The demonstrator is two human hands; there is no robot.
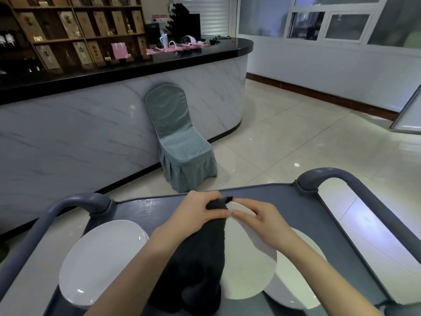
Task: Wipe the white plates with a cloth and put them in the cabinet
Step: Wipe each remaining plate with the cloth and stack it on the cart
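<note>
A white oval plate is lifted above the grey cart. My right hand holds it by its far rim, fingers curled over the edge. My left hand grips a dark cloth and presses it on the plate's far left edge; the cloth hangs down over the plate's left side. Another white plate lies on the cart to the left. A third plate lies on the cart at the right, partly under the held one.
The cart has raised grey handle rails at the left and right. Beyond it a covered teal chair stands against a marble-fronted counter. Tiled floor spreads to the right. No cabinet is in view.
</note>
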